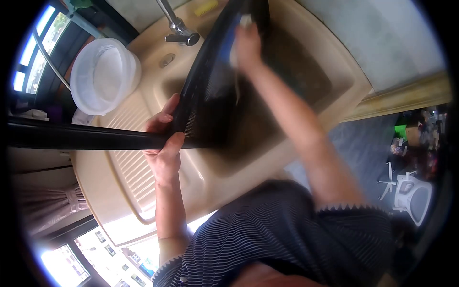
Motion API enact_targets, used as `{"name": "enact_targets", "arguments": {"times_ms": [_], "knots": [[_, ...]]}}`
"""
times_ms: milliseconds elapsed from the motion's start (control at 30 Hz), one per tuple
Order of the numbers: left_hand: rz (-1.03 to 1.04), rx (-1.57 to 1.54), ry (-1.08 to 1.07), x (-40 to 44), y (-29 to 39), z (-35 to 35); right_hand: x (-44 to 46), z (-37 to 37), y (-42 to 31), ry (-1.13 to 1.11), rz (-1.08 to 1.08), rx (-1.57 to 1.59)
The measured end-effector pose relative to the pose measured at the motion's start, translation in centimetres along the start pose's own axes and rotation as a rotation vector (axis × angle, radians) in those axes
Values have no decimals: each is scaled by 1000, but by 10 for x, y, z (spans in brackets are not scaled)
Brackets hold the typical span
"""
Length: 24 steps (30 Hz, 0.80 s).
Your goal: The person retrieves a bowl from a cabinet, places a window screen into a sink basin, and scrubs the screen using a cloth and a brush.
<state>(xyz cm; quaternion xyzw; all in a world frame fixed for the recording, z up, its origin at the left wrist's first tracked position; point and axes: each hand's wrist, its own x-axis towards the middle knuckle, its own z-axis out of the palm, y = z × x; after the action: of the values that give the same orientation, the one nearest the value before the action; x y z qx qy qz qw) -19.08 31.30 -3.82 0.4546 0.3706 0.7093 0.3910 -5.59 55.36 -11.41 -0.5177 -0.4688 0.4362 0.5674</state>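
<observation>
left hand (165,126) pinching the black mesh frame (195,81), frame's top cut off, right hand (248,48) blurred, its grip I can't tell, sink (334,52) partly hidden

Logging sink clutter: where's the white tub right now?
Head view, upper left of the picture: the white tub is at the far end of the ribbed drainboard, left of the faucet.
</observation>
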Motion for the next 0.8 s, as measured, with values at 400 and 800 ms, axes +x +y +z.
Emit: {"name": "enact_targets", "arguments": {"times_ms": [400,800], "knots": [[29,39,-11,0,-1,2,-72,-9,-19,-141,-36,113],[20,18,-42,-2,-4,2,-84,-13,14,-71,-357,-174]]}}
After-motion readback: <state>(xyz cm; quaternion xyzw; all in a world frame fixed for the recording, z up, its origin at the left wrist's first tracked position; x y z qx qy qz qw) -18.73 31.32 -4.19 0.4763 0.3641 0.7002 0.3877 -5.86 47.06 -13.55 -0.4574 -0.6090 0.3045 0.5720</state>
